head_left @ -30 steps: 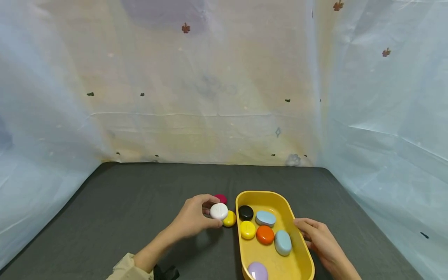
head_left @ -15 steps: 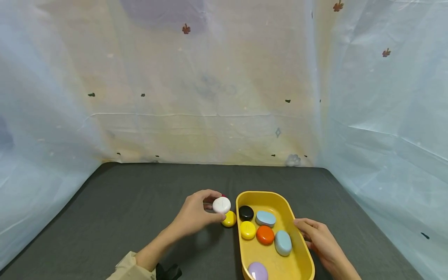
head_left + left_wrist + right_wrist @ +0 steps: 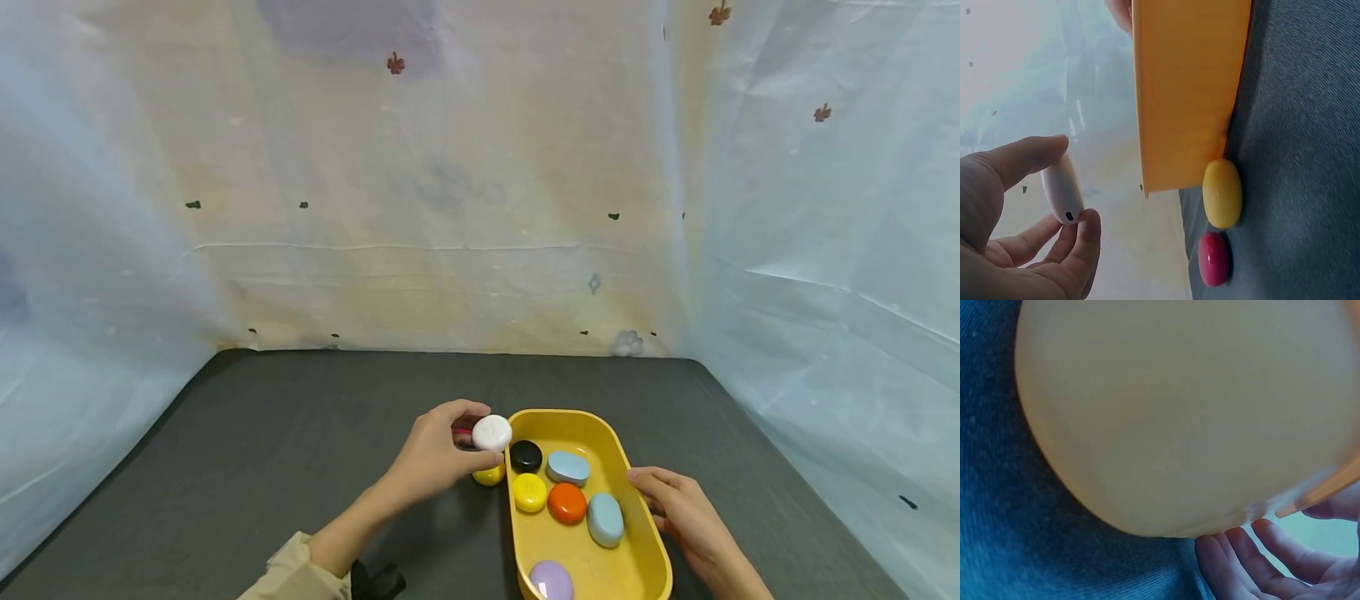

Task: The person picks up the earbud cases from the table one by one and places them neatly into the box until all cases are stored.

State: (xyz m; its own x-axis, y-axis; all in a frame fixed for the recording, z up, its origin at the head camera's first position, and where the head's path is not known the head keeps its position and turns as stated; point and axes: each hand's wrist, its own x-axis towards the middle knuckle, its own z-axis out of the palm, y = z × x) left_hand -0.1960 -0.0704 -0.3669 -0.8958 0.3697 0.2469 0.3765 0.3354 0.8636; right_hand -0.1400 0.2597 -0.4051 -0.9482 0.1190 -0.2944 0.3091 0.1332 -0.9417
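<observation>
My left hand (image 3: 438, 450) pinches a white round disc (image 3: 492, 434) between thumb and fingertips, at the left rim of a yellow tray (image 3: 648, 537). The left wrist view shows the disc (image 3: 1062, 187) edge-on, with a small dark slot in its side, held higher than the table. Below that hand, a yellow rounded piece (image 3: 1222, 194) lies against the tray's outer wall, and a dark pink piece (image 3: 1214, 259) sits beside it. My right hand (image 3: 686, 517) grips the tray's right rim; in the right wrist view its fingers (image 3: 1272, 547) meet the outer wall.
Inside the tray are a black piece (image 3: 526, 456), a yellow one (image 3: 530, 493), an orange-red one (image 3: 567, 503), two light blue ovals, one near the far end (image 3: 567, 468), and a lilac piece (image 3: 552, 579). Dark grey cloth (image 3: 337, 417) covers the table. Pale sheeting (image 3: 450, 167) surrounds it.
My left hand has moved right and slightly away from me, carrying the white disc to the tray's rim and covering most of the pink piece. The right hand and tray have barely moved.
</observation>
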